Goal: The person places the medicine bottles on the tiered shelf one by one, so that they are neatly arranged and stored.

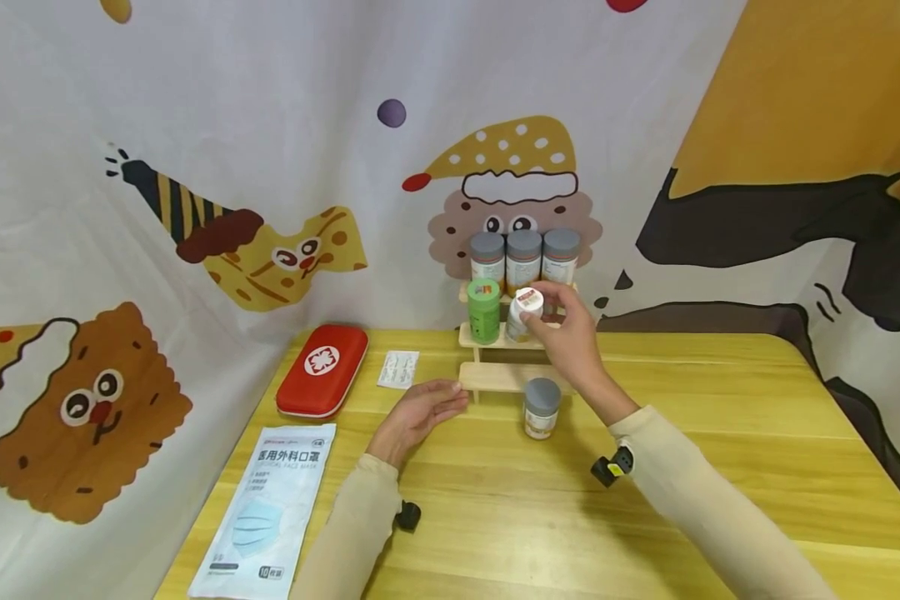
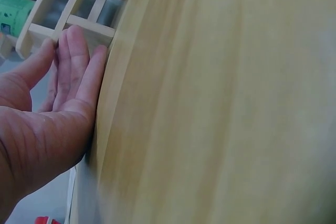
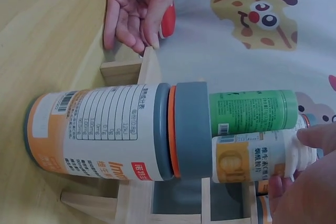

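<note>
My right hand [image 1: 572, 343] pinches a white pill bottle [image 1: 528, 303] by its cap end, on the middle step of a small wooden tiered rack [image 1: 498, 377]. A green bottle [image 1: 483, 317] stands just left of it on that step. My left hand [image 2: 58, 93] touches the left end of the rack's lowest step with fingers extended. On the table in front of the rack stands an orange-and-white supplement jar [image 3: 100, 135] with a grey lid. Three similar grey-lidded jars [image 1: 523, 260] line the top step.
Left of the rack lie a small printed packet [image 1: 399, 369], a red first-aid case [image 1: 322, 371] and a surgical face mask pack [image 1: 270, 508]. A cartoon-printed cloth [image 1: 390, 183] hangs behind the wooden table [image 1: 682, 467].
</note>
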Demonstrator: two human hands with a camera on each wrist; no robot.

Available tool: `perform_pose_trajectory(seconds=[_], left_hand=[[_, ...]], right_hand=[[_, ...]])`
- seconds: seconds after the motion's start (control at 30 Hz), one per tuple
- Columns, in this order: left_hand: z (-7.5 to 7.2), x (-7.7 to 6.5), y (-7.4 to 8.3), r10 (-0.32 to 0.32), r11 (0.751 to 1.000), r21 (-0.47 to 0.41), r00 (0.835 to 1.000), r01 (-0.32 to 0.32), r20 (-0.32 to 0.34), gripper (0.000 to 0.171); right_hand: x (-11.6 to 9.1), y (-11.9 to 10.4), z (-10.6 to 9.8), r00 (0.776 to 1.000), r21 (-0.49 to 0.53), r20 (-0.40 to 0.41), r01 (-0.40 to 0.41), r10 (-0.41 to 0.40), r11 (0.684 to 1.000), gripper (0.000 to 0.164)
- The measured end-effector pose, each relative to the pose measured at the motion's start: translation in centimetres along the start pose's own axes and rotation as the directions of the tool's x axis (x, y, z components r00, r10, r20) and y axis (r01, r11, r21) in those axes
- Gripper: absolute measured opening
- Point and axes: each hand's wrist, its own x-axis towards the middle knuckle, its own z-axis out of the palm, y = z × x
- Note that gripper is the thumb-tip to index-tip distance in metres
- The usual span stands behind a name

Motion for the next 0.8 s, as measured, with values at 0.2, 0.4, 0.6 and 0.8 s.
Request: perform_pose_trajectory(seconds=[0.2,0.4,0.6,0.8], left_hand=[[0.0,0.0,0.1,-0.002,1.0,0.004,1.0,0.002,-0.005,0.021],[0.2,-0.1,0.2,0.0,1.0,0.003,1.0,0.0,-0.009,0.024],[0.2,0.0,0.2,-0.008,1.0,-0.008,1.0,0.008,-0.015,0.025],[0.1,0.0,0.1,-0.011,1.0,-0.012,1.0,0.011,-0.006,0.023]], right_hand=[[0.4,0.0,0.3,1.0,-0.007,0.005,-0.004,0.004,1.0,0.046],[0.9,-0.3,0.3,1.0,-0.103,0.001,0.005,-0.005,0.995,0.044],[1.3,-0.3,0.6,1.0,-0.179,-0.025,0.001,-0.005,0.984,0.044],[1.3,0.1,1.1,0.999,-0.209,-0.05,0.011,-0.022,0.978,0.044]])
